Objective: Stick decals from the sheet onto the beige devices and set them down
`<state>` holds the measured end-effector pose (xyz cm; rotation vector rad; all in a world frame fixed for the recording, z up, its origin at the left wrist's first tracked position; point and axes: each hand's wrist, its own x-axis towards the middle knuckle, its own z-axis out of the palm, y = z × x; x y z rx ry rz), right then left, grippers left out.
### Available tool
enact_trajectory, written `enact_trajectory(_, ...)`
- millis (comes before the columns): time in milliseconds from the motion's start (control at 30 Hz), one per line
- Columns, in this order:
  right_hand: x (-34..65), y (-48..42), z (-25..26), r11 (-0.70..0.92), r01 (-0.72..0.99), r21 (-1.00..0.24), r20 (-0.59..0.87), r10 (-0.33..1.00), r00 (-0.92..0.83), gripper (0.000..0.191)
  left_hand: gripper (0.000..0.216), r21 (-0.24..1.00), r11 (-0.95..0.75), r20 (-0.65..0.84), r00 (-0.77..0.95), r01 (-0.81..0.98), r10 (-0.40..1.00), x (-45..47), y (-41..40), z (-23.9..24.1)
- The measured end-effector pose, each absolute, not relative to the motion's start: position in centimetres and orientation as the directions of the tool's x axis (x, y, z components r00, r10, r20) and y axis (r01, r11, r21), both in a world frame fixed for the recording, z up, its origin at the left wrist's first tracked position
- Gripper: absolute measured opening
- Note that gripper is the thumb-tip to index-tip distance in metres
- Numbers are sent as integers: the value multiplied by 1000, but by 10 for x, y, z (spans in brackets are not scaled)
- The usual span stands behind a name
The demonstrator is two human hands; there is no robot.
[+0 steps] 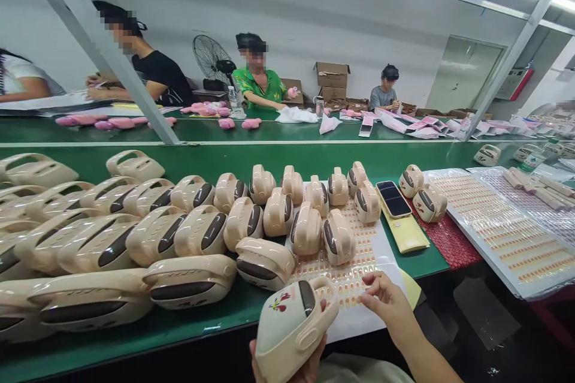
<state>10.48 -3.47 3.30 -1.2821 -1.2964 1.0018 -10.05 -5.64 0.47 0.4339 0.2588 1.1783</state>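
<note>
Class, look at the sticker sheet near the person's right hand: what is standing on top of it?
Several beige casings stand on the sticker sheet, and the right hand touches its near edge. The left hand holds another casing. Stickers beneath the casings are covered.

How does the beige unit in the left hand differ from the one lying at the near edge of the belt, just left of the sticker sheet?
The held unit carries a red flower-like decal on its face; the lying unit shows none that I can see. The held unit is gripped by the left hand off the belt, tilted; the lying unit rests on the green belt, untouched. The right hand reaches to the sticker sheet, nearer the held unit. Both share the beige shell and a dark window.
</note>
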Motion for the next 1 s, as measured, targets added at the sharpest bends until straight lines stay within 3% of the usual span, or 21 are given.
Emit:
enact_trajectory(67, 85, -42, 46, 95, -52, -994, 90, 993, 82, 24, 38, 388, 288, 81, 344, -876, 936, -88, -52, 5)
enact_trajectory(133, 65, -48, 53, 156, -87, -984, 147, 984, 100, 23, 34, 372, 273, 81, 324, -887, 943, -78, -49, -1)
enact_trajectory(400, 45, -47, 53, 216, 102, -971, 232, 951, 202, 18, 41, 212, 233, 210, 277, -949, 937, -56, -44, -19)
enact_trajectory(600, 48, -47, 56, 241, 182, -953, 269, 951, 150, 17, 33, 327, 274, 71, 313, -904, 947, -65, -49, 7)
enact_trajectory(800, 47, -50, 51, 369, 455, -811, 474, 870, 139, 8, 34, 369, 288, 30, 321, -884, 947, -68, -50, 8)
enact_trajectory(833, 48, -49, 51, 364, 483, -796, 479, 867, 135, 4, 35, 361, 296, 42, 332, -885, 942, -67, -49, 5)
enact_trajectory(933, 58, -42, 51, 309, 456, -834, 401, 908, 118, 23, 41, 250, 301, 147, 343, -920, 928, -62, -46, -3)
enact_trajectory(1000, 72, -36, 44, 268, 406, -874, 325, 943, 77, 24, 51, 191, 314, 214, 352, -930, 911, -61, -44, -5)
